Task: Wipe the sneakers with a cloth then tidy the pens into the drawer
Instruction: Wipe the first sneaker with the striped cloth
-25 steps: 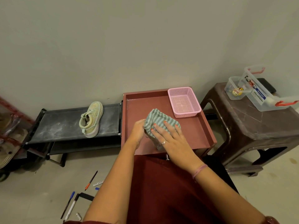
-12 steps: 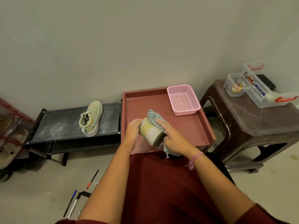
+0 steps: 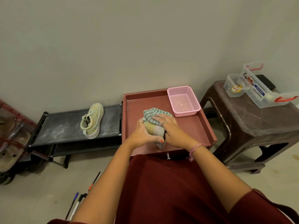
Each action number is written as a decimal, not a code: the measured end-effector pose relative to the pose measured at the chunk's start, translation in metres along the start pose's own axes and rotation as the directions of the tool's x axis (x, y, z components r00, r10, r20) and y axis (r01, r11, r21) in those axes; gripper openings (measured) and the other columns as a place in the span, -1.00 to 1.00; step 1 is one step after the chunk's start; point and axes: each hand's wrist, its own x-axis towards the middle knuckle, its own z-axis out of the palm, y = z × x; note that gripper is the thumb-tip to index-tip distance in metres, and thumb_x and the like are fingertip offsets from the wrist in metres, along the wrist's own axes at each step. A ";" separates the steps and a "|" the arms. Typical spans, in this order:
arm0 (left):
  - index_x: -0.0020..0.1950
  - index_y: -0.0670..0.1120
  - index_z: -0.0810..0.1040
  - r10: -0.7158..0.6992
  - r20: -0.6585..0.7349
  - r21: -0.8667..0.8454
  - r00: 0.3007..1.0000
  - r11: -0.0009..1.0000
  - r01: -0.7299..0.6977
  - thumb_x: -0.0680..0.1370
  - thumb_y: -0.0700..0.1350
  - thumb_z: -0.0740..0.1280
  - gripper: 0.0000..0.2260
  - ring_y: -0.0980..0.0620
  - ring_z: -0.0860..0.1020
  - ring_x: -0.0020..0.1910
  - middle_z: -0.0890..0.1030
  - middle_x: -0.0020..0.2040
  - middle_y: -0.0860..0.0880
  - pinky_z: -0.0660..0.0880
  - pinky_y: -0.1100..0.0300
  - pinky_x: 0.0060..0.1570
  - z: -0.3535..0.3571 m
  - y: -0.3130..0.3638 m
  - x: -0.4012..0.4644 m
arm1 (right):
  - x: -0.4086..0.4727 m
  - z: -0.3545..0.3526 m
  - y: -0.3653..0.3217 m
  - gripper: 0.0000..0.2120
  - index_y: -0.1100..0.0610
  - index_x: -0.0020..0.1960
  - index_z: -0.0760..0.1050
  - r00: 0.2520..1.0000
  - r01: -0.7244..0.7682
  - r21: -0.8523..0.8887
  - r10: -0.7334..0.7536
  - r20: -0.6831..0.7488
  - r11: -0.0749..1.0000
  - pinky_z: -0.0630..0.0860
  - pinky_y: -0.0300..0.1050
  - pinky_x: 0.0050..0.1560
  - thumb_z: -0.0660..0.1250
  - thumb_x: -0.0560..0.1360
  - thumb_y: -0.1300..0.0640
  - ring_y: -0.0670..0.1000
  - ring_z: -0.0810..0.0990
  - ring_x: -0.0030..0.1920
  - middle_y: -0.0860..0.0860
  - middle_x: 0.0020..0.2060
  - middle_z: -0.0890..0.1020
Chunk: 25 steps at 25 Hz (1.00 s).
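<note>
Wiping a sneaker (image 3: 154,130) over a red tray (image 3: 194,131)
Left hand (image 3: 142,133) is gripping the sneaker; right hand (image 3: 171,128) is pressing a striped cloth (image 3: 152,114) onto it with fingers spread

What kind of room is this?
Probably a home entryway or storage corner: a low black shoe rack with a sneaker stands against a bare wall, beside a plastic stool and pens on the floor.

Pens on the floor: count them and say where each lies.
3 show. An orange-tipped pen lies nearest the rack; a blue-capped pen and a white marker lie side by side lower left. The left arm may hide more.
</note>
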 end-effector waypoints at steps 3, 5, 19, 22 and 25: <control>0.47 -0.12 0.15 0.101 -0.237 0.328 0.966 0.944 -0.018 0.16 0.16 0.63 0.05 0.04 0.20 0.31 0.24 0.25 -0.01 0.24 0.15 0.37 0.016 0.010 -0.009 | 0.000 -0.007 0.002 -0.17 0.05 0.51 0.14 0.998 0.016 -0.006 -0.016 0.066 1.000 -0.11 -0.18 0.43 0.14 0.30 0.49 0.09 0.03 0.48 0.03 0.50 0.13; 0.45 -0.16 0.17 0.149 -0.333 0.393 0.931 0.920 -0.006 0.21 0.15 0.58 -0.02 -0.04 0.23 0.29 0.28 0.27 -0.06 0.24 0.15 0.31 0.026 0.013 -0.010 | 0.001 -0.010 0.006 -0.16 0.02 0.52 0.13 0.997 0.031 -0.022 -0.029 0.077 0.999 -0.12 -0.21 0.42 0.09 0.30 0.52 0.08 0.03 0.48 0.02 0.50 0.12; 0.21 -0.02 0.32 0.038 -0.301 0.185 0.953 0.983 0.019 0.18 -0.06 0.65 -0.28 0.09 0.52 -0.01 0.47 0.11 0.01 0.48 0.36 -0.21 -0.009 -0.029 -0.047 | -0.011 0.045 0.006 -0.21 0.06 0.55 0.03 0.968 -0.085 0.179 0.039 0.248 0.980 -0.12 -0.22 0.49 0.08 0.40 0.51 -0.02 -0.07 0.54 0.01 0.54 0.02; 0.24 0.02 0.37 0.069 -0.321 0.080 0.945 0.996 -0.046 0.12 -0.08 0.64 -0.24 0.17 0.56 0.04 0.53 0.12 0.08 0.58 0.22 -0.02 -0.002 -0.038 -0.043 | -0.008 0.052 -0.016 -0.20 0.07 0.55 -0.01 0.975 -0.034 0.162 -0.003 0.223 0.986 -0.18 -0.06 0.52 0.07 0.40 0.52 -0.04 -0.15 0.54 -0.03 0.54 -0.05; 0.27 0.00 0.39 0.082 -0.374 0.017 0.924 0.996 -0.082 0.07 -0.07 0.64 -0.18 0.16 0.55 0.14 0.54 0.18 0.09 0.50 0.21 0.14 0.015 -0.047 -0.029 | -0.013 0.059 -0.013 -0.15 0.02 0.56 -0.10 0.980 0.060 -0.037 -0.052 0.191 0.998 -0.21 0.06 0.51 0.08 0.40 0.50 -0.03 -0.20 0.53 -0.09 0.54 -0.14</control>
